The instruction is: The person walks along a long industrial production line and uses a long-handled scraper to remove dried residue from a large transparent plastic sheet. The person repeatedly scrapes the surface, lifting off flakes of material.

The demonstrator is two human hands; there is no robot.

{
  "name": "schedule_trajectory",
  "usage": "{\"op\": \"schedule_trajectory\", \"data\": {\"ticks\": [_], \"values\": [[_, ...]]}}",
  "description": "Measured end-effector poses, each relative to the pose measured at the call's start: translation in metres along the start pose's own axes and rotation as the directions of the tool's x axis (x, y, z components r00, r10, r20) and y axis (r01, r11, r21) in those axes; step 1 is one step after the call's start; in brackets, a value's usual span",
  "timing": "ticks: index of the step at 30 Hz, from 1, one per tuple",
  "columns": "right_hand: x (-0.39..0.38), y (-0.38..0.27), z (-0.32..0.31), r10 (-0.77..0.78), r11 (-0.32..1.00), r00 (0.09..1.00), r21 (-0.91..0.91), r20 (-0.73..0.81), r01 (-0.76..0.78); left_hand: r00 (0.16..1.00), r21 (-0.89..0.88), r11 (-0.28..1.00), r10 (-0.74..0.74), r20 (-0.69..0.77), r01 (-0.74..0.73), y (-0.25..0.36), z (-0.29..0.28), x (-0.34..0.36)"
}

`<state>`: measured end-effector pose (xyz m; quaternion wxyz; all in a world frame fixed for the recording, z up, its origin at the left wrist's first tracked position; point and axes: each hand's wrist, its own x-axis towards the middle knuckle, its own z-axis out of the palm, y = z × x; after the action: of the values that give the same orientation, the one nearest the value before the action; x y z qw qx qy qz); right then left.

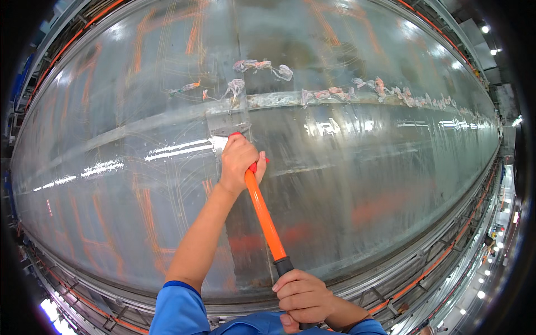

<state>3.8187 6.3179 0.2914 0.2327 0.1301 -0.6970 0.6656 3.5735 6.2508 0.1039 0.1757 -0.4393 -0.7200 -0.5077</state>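
A long-handled scraper with an orange shaft [264, 216] slants across the view, its far end against a broad, shiny grey metal surface [335, 167]. My left hand [240, 159] is wrapped round the red part close to the scraper's head. The flat blade [228, 130] shows just beyond my knuckles, by a dull strip on the surface. Lower down, my right hand [304, 296] grips the black end of the handle. Past the blade lie crumpled, pale peelings [235, 87], and another clump [254, 66] sits farther off.
More peelings [329, 94] lie in a broken line along a pale seam [268, 101] toward the right. Orange streaks [146, 215] mark the metal. Metal rails with an orange pipe [432, 276] run along the near edge, and a similar orange line [58, 51] borders the far left.
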Motion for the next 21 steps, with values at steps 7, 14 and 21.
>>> {"op": "schedule_trajectory", "data": {"ticks": [7, 14, 21], "values": [[0.034, 0.051, -0.022, -0.012, 0.999, 0.997, -0.037, 0.071, 0.015, 0.997, 0.036, 0.997, 0.067, -0.035, -0.066, -0.056, 0.016, 0.036], [0.025, 0.042, -0.015, -0.039, 0.998, 0.998, -0.045, 0.051, 0.041, 0.999, 0.066, 0.997, 0.039, 0.008, -0.039, -0.041, 0.004, 0.041], [-0.002, -0.003, -0.018, 0.029, 0.995, 0.983, 0.084, 0.182, -0.045, 1.0, 0.024, 1.0, -0.013, -0.009, 0.013, 0.01, -0.004, -0.008]]}}
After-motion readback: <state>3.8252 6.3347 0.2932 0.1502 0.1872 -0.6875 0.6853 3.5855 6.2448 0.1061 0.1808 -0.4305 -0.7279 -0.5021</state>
